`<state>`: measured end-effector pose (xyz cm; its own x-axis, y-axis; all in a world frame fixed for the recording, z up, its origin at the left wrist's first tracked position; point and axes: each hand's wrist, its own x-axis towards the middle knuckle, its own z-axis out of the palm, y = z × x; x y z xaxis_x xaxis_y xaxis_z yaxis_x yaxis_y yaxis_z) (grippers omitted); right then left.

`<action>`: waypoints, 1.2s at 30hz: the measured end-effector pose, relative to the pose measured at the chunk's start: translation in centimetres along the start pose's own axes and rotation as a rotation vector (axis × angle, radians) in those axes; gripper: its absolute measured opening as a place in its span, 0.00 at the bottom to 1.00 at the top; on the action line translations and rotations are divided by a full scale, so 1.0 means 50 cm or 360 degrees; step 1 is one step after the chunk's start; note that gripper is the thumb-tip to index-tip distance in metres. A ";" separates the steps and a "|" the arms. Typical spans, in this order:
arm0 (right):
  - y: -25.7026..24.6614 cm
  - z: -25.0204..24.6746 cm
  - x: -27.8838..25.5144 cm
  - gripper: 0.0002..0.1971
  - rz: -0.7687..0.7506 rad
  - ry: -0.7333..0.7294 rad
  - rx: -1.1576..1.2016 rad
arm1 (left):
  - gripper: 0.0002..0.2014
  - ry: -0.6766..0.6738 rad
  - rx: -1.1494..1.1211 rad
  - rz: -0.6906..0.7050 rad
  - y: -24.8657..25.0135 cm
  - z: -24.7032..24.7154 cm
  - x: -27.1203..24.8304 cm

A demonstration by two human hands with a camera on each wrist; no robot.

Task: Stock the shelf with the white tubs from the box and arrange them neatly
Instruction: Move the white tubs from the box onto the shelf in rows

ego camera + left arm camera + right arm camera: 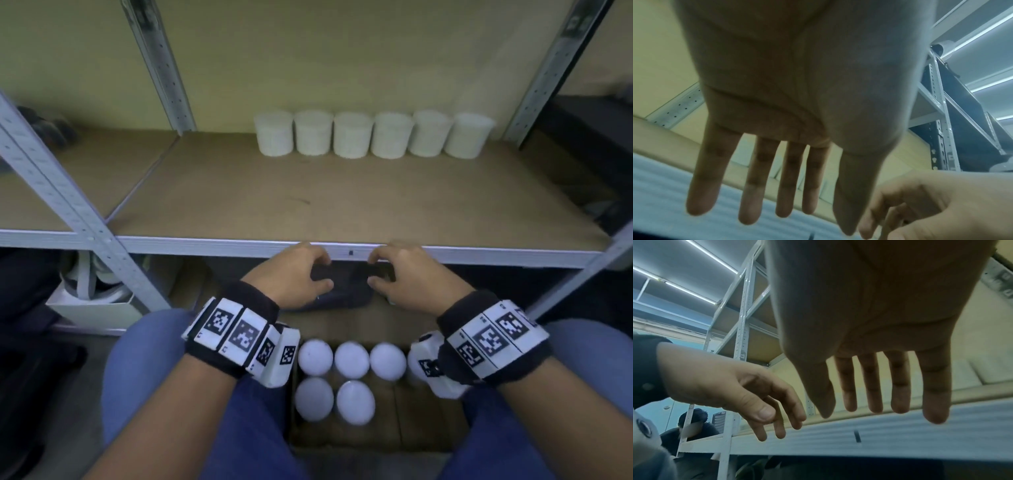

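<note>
Six white tubs (373, 134) stand upright in a single row at the back right of the shelf (308, 202), side by side and touching or nearly so, lids on; what is inside them cannot be told. The brown board in front of the row is bare.

Below the shelf edge, between the person's knees, an open cardboard box (404, 425) holds more white tubs (334, 377), seen from above as round lids: three in the far row and two in the near row, packed against the box's left side. One more may sit under the right wrist band, but that is hidden.

The left hand (294, 274) and right hand (407, 274) hover palm down just in front of the shelf's metal lip, close together, fingers loosely extended and slightly spread, holding nothing. A dark pouch (342, 291) lies beneath them.
</note>
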<state>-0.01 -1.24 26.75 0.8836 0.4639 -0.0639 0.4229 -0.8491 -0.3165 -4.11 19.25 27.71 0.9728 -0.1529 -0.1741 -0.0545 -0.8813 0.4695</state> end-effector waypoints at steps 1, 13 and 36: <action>0.007 0.018 -0.012 0.17 0.0017 -0.0073 0.0009 | 0.20 -0.0041 -0.0002 -0.0013 0.000 0.017 -0.006; 0.085 0.286 -0.010 0.18 0.0382 -0.0719 0.0124 | 0.18 -0.0778 0.0186 -0.0252 -0.067 0.297 0.096; 0.141 0.693 -0.055 0.50 0.0417 -0.0870 -0.0063 | 0.21 -0.0506 0.0660 -0.0550 -0.228 0.707 0.080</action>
<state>-6.42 0.24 -8.09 0.7324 0.2916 -0.6153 0.2215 -0.9565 -0.1896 -7.58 12.86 -8.95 0.8386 0.1026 -0.5350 0.1065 -0.9940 -0.0238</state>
